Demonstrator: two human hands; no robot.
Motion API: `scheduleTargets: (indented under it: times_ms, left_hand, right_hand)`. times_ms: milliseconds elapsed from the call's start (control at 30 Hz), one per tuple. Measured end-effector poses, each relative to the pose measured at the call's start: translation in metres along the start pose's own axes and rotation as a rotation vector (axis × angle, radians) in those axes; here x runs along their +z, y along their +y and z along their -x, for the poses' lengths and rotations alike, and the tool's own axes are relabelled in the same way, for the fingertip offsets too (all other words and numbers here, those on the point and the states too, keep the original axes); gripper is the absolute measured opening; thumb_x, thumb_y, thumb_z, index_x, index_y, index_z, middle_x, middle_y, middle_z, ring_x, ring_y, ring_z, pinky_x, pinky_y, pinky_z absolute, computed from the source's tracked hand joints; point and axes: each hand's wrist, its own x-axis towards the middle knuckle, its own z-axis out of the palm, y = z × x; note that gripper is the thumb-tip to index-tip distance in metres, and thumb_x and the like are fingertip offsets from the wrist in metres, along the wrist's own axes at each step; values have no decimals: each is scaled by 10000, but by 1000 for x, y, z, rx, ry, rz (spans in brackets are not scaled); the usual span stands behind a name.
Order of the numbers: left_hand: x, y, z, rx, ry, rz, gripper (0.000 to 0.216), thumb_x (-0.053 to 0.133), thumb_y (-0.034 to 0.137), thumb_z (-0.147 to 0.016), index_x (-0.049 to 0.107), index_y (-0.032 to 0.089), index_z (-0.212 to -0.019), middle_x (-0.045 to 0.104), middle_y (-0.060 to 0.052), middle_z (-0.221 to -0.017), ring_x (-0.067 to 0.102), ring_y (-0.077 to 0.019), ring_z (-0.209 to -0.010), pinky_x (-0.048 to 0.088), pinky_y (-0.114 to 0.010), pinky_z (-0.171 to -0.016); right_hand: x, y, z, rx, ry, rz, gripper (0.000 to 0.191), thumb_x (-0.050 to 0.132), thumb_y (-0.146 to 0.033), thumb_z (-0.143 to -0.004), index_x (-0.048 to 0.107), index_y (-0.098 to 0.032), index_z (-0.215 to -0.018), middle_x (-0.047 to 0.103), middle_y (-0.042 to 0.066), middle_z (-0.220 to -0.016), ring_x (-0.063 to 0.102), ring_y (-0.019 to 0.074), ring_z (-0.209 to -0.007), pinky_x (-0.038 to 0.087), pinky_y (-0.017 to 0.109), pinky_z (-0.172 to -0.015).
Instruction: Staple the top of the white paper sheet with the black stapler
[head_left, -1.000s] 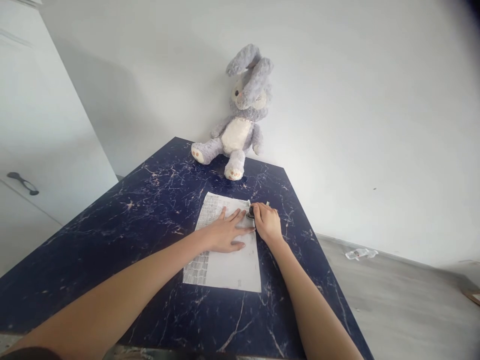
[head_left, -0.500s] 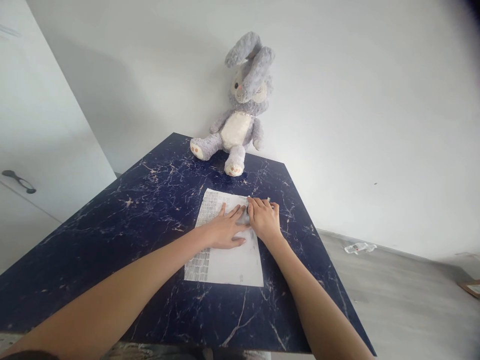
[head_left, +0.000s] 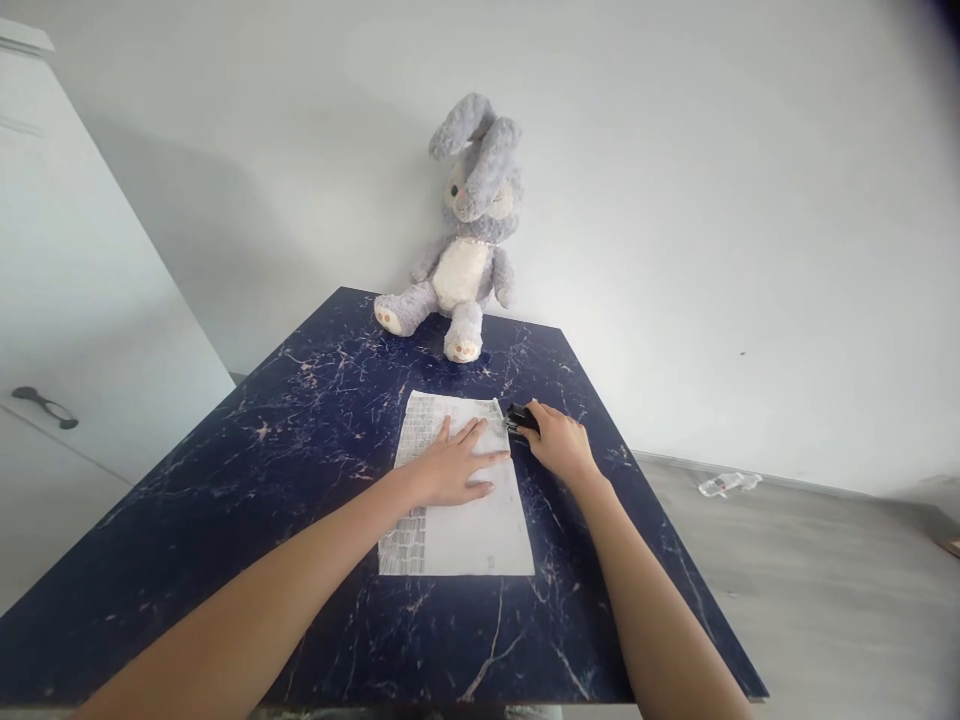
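A sheet of paper lies on the dark blue marbled table, with pencil-like block shading down its left side. My left hand rests flat on the sheet, fingers spread. Just past the upper right edge of the paper, my right hand is wrapped round a small black stapler. The stapler's nose points left toward the sheet's edge; whether it touches the paper I cannot tell. Its back part is hidden by my fingers.
A grey plush rabbit sits at the table's far end against the white wall. To the left stands a white cabinet with a dark handle. Clear plastic packaging lies on the grey floor at right.
My right hand has moved right, off the upper right part of the paper, and the stapler in it now shows. My left hand stays flat on the sheet. The view has shifted slightly.
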Motion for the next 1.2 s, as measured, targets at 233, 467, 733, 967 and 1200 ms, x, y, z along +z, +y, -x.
scheduleTargets:
  times_ms: [233,467,733,967,1200]
  left_hand:
    - [-9,-14,0,21,529,331,325,427,181,-962,727,215,-1082,638,-103,-1309,560,-265,-1241,384,-472,-1096]
    - [-47,-78,29,-33,1029,1319,255,488,74,-708,346,183,-525,254,32,-519,228,-109,-478,196,-251,-480]
    - [-55,-93,44,142,723,1911,334,529,61,-707,269,187,-538,153,45,-531,247,-95,-442,210,-249,-450]
    - [-51,-94,36,161,437,1881,359,560,53,-673,275,181,-497,154,51,-493,250,-79,-410,206,-228,-444]
    - [-48,-91,42,288,-168,1783,463,631,157,-659,251,190,-398,135,46,-381,129,-50,-334,100,-217,-412]
  right_hand:
    - [-8,-38,6,152,233,-268,246,564,-448,-976,557,-204,-947,670,45,-843,618,197,-736,347,267,-625]
    - [7,-122,30,-47,3,-374,174,628,-342,-902,525,-206,-937,672,49,-897,601,187,-733,307,269,-612]
    - [0,-79,70,-1,-46,-349,122,583,-278,-904,513,-214,-982,675,64,-928,591,196,-750,320,282,-624]
    - [-9,27,127,263,-58,-595,399,537,-620,-934,587,-230,-999,666,45,-835,607,229,-722,409,312,-638]
    - [2,72,83,315,115,-491,625,325,-713,-978,665,-218,-1150,669,147,-1190,638,326,-1109,517,496,-938]
